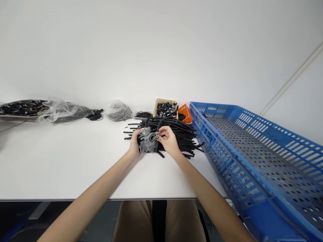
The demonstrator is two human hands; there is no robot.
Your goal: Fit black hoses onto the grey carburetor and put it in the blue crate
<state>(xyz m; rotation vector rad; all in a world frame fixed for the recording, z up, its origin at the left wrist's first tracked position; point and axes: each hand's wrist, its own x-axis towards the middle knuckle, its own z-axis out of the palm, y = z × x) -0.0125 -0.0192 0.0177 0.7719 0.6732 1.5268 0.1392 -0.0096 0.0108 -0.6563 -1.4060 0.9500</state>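
From here I see the left hand gripping the grey metal part by its side, above the white table. The right hand pinches at that part's other side, thumb and fingers beside its round opening (exactly what they grip, I cannot tell). Just behind and to the right lies a pile of black tubes. Beyond it I have a cream bin of small parts and an orange basket; at right, a big blue crate. Clear plastic bags lie farther left.
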